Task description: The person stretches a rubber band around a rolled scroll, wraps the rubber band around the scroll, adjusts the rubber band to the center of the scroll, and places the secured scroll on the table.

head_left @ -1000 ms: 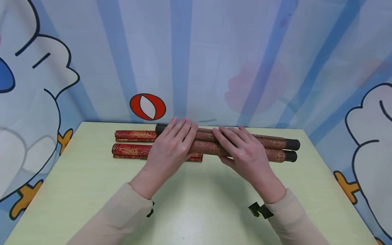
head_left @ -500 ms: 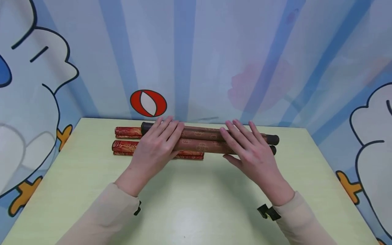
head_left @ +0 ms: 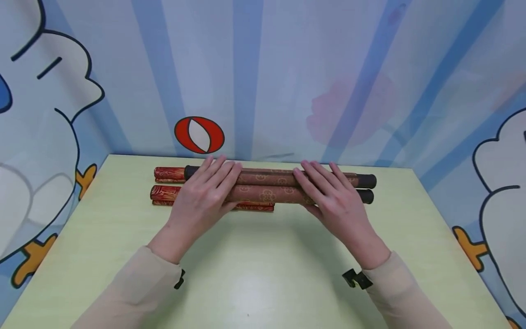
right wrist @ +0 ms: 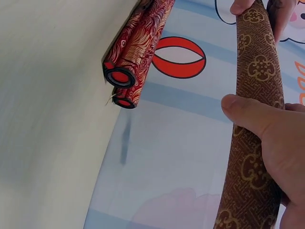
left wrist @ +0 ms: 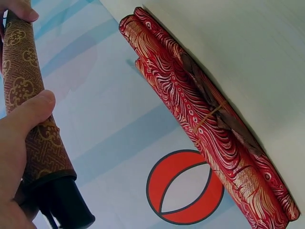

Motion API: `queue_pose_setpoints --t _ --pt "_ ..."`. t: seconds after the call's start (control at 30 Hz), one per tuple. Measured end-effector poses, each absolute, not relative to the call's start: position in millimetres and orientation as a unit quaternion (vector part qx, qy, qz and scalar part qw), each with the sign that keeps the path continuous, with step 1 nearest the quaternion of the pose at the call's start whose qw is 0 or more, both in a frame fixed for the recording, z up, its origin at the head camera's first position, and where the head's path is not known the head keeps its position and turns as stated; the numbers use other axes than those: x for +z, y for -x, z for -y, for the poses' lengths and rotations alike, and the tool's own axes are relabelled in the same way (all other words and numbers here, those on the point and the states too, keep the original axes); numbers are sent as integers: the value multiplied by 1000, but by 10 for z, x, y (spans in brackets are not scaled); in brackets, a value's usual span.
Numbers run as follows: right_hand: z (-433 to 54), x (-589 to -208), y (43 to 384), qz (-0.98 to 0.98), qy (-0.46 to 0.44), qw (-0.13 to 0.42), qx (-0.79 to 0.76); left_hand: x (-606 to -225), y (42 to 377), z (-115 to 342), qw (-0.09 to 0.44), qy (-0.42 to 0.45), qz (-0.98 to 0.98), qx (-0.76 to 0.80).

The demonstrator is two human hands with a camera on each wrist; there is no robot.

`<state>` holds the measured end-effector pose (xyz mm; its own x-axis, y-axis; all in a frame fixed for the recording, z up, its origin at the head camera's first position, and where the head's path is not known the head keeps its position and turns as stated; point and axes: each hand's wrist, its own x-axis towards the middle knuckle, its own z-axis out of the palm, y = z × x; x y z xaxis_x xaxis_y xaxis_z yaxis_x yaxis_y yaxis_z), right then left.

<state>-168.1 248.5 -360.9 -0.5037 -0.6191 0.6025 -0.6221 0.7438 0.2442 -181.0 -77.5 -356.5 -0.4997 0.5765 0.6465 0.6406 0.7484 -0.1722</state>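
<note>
A brown brocade scroll (head_left: 269,194) with gold flower motifs and black end knobs spans the head view, showing as two parallel rolls. My left hand (head_left: 201,196) grips its left part, fingers laid over the top and thumb on the near side. Farther right, my right hand (head_left: 333,196) holds it the same way. In the left wrist view the thumb presses the brocade close to a black knob (left wrist: 66,205). Raised off the table, the brown scroll overlaps a bundle of red-and-gold scrolls (left wrist: 181,100) in the head view. A thin band ties that bundle.
The pale table (head_left: 255,274) ends at a cartoon-printed backdrop (head_left: 279,82) just behind the scrolls. Side panels with white cartoon figures (head_left: 37,137) flank it left and right. The red bundle lies along the table's back edge.
Both hands have shifted the brown scroll leftward, with the left hand moving more. Its slant has levelled, and it covers more of the red bundle. The bundle has stayed put.
</note>
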Motion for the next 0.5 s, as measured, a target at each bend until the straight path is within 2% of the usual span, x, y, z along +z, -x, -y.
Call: queue_pose_setpoints --t 0.5 --pt "-2482 -3611 1699 857 -371 357 6 -3523 1808 778 326 332 883 -56"
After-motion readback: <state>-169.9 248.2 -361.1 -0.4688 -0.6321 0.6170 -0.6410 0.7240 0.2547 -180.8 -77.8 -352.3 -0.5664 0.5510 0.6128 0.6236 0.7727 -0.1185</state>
